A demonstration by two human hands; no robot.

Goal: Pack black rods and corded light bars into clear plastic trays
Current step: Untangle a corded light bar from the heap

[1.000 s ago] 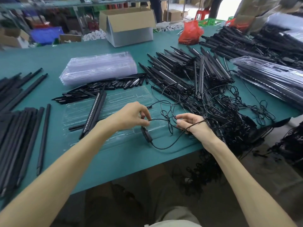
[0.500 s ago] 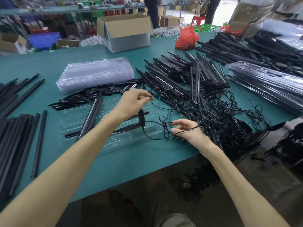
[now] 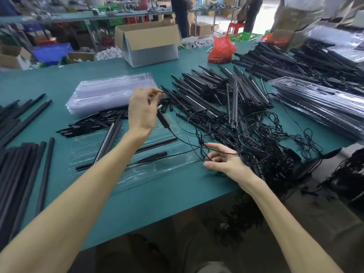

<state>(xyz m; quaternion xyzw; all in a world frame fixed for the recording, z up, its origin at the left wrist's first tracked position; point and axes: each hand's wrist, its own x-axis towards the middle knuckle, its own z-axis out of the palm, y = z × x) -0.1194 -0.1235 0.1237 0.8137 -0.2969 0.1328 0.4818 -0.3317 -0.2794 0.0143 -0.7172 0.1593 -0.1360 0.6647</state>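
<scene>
A clear plastic tray (image 3: 161, 172) lies on the green table (image 3: 157, 203) in front of me, holding a light bar (image 3: 107, 139) and black rods (image 3: 155, 144). My left hand (image 3: 140, 113) is raised above the tray's far edge and pinches a thin black cord (image 3: 189, 143); an inline plug piece (image 3: 163, 119) hangs below it. My right hand (image 3: 222, 160) sits at the tray's right end, fingers loosely curled with the same cord running through them. A heap of corded light bars (image 3: 226, 95) and tangled cords (image 3: 271, 142) lies to the right.
A stack of clear trays (image 3: 112, 91) sits behind the open one, small black pieces (image 3: 94, 123) in front of it. Long black rods (image 3: 19, 154) lie at left. Packed trays (image 3: 323, 103) are stacked at right. A cardboard box (image 3: 149, 44) and red bag (image 3: 221, 49) stand farther back.
My left hand has risen up and away from the table edge, drawing the cord and its plug piece out. My right hand has stayed near the tray's right end with the cord.
</scene>
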